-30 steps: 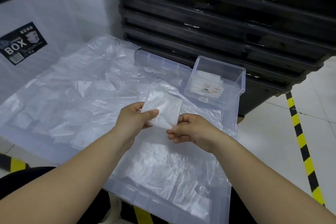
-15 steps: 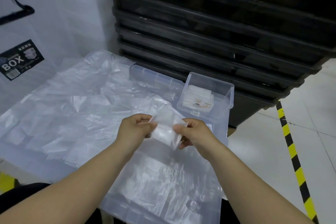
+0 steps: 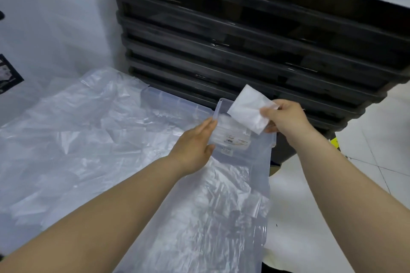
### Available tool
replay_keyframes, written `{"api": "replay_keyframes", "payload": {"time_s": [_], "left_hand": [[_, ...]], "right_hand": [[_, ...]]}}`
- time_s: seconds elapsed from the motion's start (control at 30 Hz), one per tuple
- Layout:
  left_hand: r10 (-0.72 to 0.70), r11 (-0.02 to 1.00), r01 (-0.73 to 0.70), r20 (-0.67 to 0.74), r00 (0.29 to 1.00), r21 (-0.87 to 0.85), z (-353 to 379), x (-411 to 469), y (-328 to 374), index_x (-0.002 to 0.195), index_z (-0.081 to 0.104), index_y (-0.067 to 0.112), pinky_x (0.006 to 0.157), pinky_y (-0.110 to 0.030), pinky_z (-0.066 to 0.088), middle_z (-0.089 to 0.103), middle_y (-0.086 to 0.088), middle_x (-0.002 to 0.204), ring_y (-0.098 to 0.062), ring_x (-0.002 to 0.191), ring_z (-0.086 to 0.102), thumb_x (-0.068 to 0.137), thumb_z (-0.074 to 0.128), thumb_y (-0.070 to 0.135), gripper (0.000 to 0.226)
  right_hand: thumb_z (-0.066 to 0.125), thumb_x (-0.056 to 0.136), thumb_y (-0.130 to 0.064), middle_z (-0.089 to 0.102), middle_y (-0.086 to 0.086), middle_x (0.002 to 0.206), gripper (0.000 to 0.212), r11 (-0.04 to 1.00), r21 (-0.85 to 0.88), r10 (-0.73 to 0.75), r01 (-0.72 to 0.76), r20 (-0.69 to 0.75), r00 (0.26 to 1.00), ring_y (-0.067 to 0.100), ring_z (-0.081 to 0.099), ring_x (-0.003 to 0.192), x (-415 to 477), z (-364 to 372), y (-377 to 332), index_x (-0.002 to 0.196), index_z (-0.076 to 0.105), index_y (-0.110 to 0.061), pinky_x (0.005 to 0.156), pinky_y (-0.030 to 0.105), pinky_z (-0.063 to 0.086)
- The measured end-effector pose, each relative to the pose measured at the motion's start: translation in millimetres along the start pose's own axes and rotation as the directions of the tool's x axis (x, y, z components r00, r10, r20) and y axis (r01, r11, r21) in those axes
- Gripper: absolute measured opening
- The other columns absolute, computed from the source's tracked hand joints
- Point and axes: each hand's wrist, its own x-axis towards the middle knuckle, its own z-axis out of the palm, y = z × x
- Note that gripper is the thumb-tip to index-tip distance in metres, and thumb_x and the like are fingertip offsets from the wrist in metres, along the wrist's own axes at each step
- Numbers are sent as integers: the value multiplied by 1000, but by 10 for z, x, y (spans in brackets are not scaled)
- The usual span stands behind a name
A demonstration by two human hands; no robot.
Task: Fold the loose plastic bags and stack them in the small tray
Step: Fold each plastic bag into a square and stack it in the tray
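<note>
My right hand [image 3: 286, 118] pinches a small folded plastic bag [image 3: 249, 111] and holds it just above the small clear tray [image 3: 257, 146]. The tray stands on the far right corner of a large clear bin lid [image 3: 168, 99] and holds folded bags with a printed label. My left hand [image 3: 195, 144] rests against the tray's left wall, fingers straight along it and thumb at the front. A heap of loose clear plastic bags [image 3: 88, 135] covers the lid to the left and in front of me.
A stack of black plastic crates [image 3: 244, 40] rises right behind the tray. A white wrapped box with a black label [image 3: 8, 75] stands at the far left. White tiled floor [image 3: 377, 139] with a yellow-black stripe lies to the right.
My right hand has carried the folded bag from in front of me up over the tray. My left hand let go of the bag and moved to the tray's left wall.
</note>
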Motion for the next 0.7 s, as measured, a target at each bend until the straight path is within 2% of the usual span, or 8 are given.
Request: {"api": "replay_keyframes", "payload": {"time_s": [0.1,0.23,0.4,0.47,0.57,0.63,0.7], "left_hand": [[0,1000,0,25,1000,6,22,42,-31,148,4,21,113,-26,9,-1,6,156,-14,143,8,100,35,22,58],[7,1000,-7,32,999,-10,25,54,-45,148,4,22,112,-25,9,-3,8,156,-13,143,8,100,35,22,58],[-13,997,16,41,999,-77,61,34,-51,148,2,25,113,-28,16,-5,13,155,-15,142,12,99,38,22,61],[-9,995,13,39,999,-98,61,33,-52,148,3,25,112,-27,17,-4,13,155,-13,142,12,99,38,21,60],[-9,991,14,38,999,-131,44,35,-51,148,4,26,110,-23,18,-4,14,155,-11,142,11,99,36,18,59],[-9,989,15,43,999,-146,39,34,-47,148,4,26,109,-22,19,-4,15,155,-10,142,12,99,36,17,58],[-9,988,16,46,999,-155,39,31,-47,148,4,26,109,-22,19,-5,15,155,-10,141,12,99,36,17,59]], "right_hand": [[53,92,-7,55,4,80,20,984,-178,-15,11,-19,1000,12,52,61,141,-1,18,110,59,-4,54,21,48],[52,92,-5,53,3,72,23,948,-317,9,7,48,999,13,52,60,251,90,11,113,59,-4,53,20,47],[55,90,-1,55,14,94,34,935,-350,121,-64,144,982,21,55,69,332,243,-8,123,52,-1,69,30,50],[55,89,-1,57,16,95,32,926,-368,152,-84,158,976,24,57,76,362,282,10,121,53,0,71,31,51],[56,90,-5,59,17,102,33,911,-399,188,-105,175,966,22,57,81,388,349,64,122,51,-1,63,28,50],[58,90,-13,58,12,94,31,888,-451,186,-89,176,967,21,56,79,411,390,104,119,53,-4,60,25,48],[59,89,-24,57,10,88,23,853,-518,162,-54,166,973,21,56,73,433,415,122,105,57,-7,61,25,49]]}}
